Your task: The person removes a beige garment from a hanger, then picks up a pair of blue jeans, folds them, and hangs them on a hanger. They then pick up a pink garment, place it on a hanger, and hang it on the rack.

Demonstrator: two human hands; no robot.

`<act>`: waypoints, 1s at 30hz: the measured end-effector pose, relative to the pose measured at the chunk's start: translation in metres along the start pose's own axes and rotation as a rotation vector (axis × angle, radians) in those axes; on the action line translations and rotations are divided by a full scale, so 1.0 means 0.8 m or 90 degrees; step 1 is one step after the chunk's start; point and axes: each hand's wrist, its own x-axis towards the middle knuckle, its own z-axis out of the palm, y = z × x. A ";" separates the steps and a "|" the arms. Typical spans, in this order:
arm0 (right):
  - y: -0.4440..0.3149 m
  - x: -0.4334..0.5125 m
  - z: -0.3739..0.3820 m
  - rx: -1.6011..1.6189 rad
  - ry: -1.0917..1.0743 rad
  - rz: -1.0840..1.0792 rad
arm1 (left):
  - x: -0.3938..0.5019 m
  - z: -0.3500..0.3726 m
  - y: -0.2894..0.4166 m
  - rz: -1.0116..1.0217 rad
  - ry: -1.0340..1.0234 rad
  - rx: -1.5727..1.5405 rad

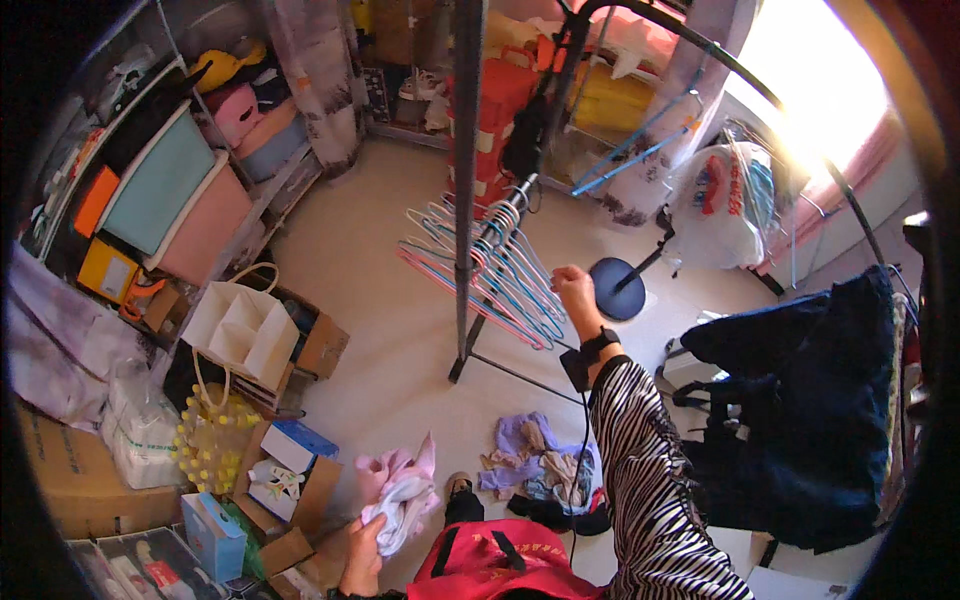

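My left hand [365, 551] grips a bundle of pink and pale white cloth [401, 499] low in the view, left of my red apron [495, 559]. My right hand [574, 289] is stretched forward, its fingers curled beside the right side of many pink, blue and white clothes hangers [495, 277] on a metal rail [517, 199]. Whether its fingers touch a hanger or hold anything, I cannot tell. On the floor before me lies a heap of lilac, beige and dark clothes [536, 457].
A black upright pole [463, 187] stands before the hangers. Dark garments [795, 405] hang at the right. Left are a white paper bag [244, 326], open cardboard boxes [319, 487] and yellow-capped bottles [214, 442]. A round black base [619, 289] and a white plastic bag [724, 202] are beyond my right hand.
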 end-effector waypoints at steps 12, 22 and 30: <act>0.030 0.118 0.053 -0.239 -0.012 -0.059 | -0.003 -0.079 -0.027 -0.110 0.173 0.086; 0.007 0.135 -0.011 -0.341 -0.255 -0.107 | -0.005 -0.060 -0.019 -0.083 0.098 0.034; 0.003 0.104 -0.025 -0.098 -0.186 0.054 | 0.012 -0.051 -0.030 -0.083 0.087 0.034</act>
